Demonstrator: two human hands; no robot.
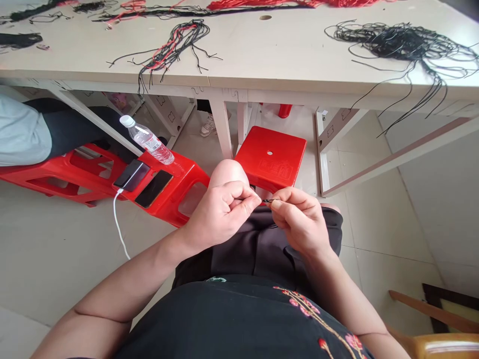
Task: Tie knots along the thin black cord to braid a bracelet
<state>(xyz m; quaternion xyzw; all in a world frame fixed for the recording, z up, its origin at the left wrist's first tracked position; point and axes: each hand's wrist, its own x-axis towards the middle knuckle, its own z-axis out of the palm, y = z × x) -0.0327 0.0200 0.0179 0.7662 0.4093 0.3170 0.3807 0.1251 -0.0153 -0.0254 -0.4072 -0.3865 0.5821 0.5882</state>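
Above my lap, both hands pinch a thin black cord (267,201), of which only a short dark piece shows between the fingertips. My left hand (232,209) is closed, thumb against the forefinger, hiding most of what it grips. Just beside it, my right hand (299,217) pinches the cord's other side between thumb and forefinger. On the table ahead lie a bundle of black and red cords (175,45) at left and a tangled heap of black cords (402,45) at right, some strands hanging over the edge.
The table (262,65) runs across the front. Beneath it stands a red stool (273,154). On another red stool (187,172) at left are a water bottle (151,139), a phone (154,189) and a power bank (130,175) with a white cable. A seated person's leg (75,124) is beyond.
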